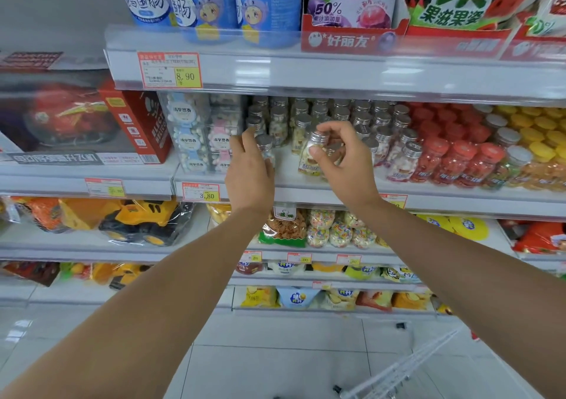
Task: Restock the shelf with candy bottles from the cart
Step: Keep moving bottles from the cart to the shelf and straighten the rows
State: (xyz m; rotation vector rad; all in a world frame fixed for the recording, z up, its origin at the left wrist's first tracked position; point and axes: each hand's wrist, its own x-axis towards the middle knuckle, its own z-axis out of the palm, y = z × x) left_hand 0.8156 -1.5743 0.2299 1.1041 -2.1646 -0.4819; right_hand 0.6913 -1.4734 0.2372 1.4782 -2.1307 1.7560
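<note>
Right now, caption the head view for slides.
Left hand grips a candy bottle; right hand pinches a second bottle at the shelf.

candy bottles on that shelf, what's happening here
A person is stocking silver-capped candy bottles on the middle shelf. The right hand pinches one bottle by its cap, tilted, at the shelf's front. The left hand is at a second bottle standing at the front left of the rows; its grip is hidden. A corner of the cart shows at the lower right.
</note>
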